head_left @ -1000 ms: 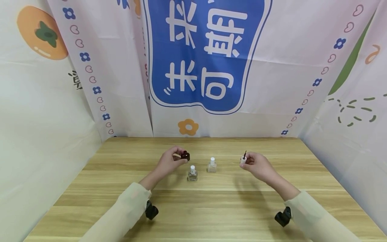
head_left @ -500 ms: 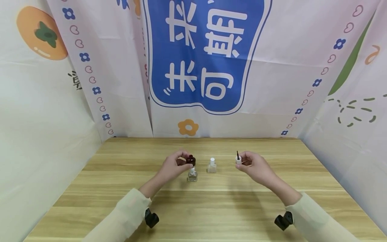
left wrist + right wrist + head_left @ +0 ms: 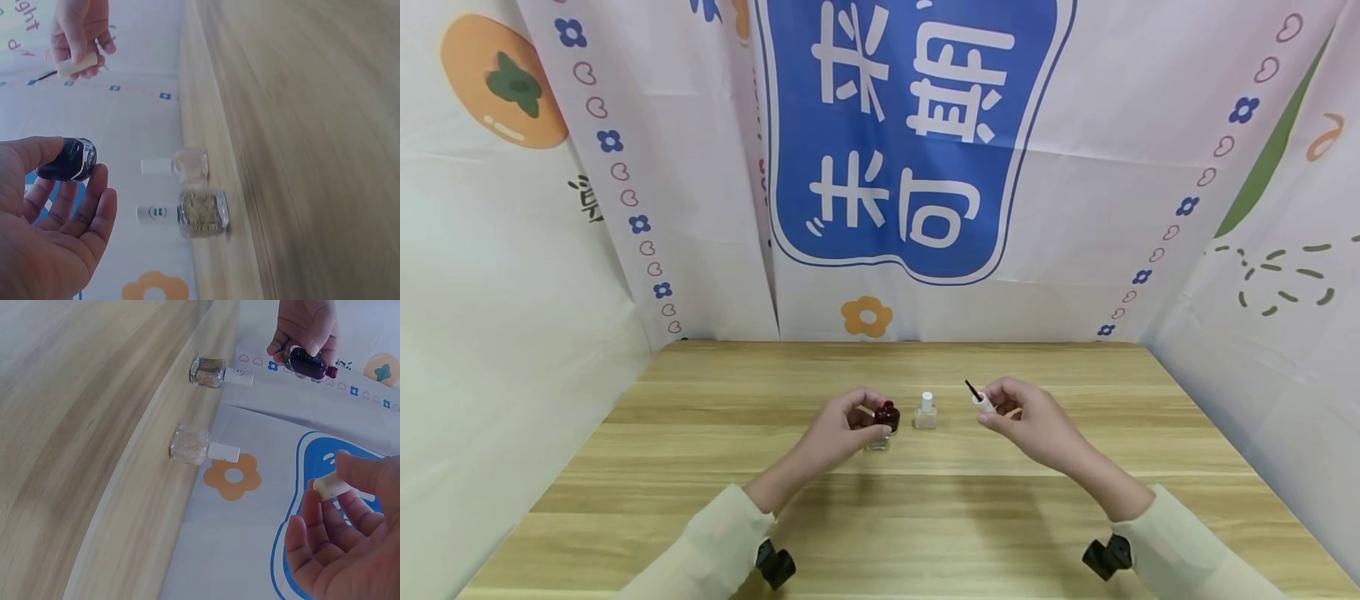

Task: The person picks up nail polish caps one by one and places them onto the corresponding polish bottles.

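Note:
My left hand (image 3: 842, 432) pinches an open bottle of dark red nail polish (image 3: 887, 417) between thumb and fingers, its neck uncovered. In my right hand (image 3: 1033, 421) is the white cap (image 3: 982, 403) with its thin dark brush (image 3: 972, 389) pointing up and to the left. The left wrist view shows the dark bottle (image 3: 70, 160) raised above the table. A glitter nail polish bottle (image 3: 203, 213) with a white cap stands on the table, mostly behind the left hand in the head view. Beside it stands a clear, pale nail polish bottle (image 3: 927, 414), also white-capped.
The wooden table (image 3: 880, 533) runs back to a white printed cloth (image 3: 1075, 250) hanging behind it and along both sides. A black wrist camera (image 3: 775, 564) sits at the left cuff, another camera (image 3: 1107, 557) at the right.
The left hand has moved right and nearer the body with the dark red bottle, now overlapping the glitter bottle. The right hand has come left, and the brush has tilted from upright to leftward.

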A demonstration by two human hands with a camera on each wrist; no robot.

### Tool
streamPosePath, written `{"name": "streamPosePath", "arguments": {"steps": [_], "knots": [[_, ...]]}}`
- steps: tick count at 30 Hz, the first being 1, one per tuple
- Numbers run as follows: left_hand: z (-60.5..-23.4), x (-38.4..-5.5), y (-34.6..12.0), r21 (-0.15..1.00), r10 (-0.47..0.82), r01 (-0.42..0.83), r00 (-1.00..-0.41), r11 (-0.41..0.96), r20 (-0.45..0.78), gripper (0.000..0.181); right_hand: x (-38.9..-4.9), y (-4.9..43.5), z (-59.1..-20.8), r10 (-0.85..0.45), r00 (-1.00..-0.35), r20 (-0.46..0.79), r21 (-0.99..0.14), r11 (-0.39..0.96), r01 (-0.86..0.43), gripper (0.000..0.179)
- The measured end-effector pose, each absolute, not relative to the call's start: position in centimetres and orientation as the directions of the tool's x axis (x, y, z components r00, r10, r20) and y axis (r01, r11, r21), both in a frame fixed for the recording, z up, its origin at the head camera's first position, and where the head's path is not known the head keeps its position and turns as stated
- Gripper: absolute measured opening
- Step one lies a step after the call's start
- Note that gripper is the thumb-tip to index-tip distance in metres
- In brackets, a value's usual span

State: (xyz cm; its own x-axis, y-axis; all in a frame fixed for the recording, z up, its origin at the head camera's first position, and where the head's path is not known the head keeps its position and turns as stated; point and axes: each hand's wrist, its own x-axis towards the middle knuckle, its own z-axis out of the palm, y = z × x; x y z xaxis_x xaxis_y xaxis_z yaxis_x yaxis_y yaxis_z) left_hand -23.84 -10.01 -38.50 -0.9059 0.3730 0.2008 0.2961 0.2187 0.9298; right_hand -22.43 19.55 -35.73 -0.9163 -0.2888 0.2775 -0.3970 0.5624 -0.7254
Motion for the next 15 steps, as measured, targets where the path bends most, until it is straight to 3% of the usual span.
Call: {"name": "streamPosePath", "arguments": {"steps": [15], "knots": [[-38.4, -22.5, -8.9, 0.924, 0.412, 0.313, -0.888, 0.218, 0.204, 0.025, -21.4, 18.6, -35.1, -0.381, -0.861, 0.336, -0.687, 0.527, -0.501, 0.013]]}}
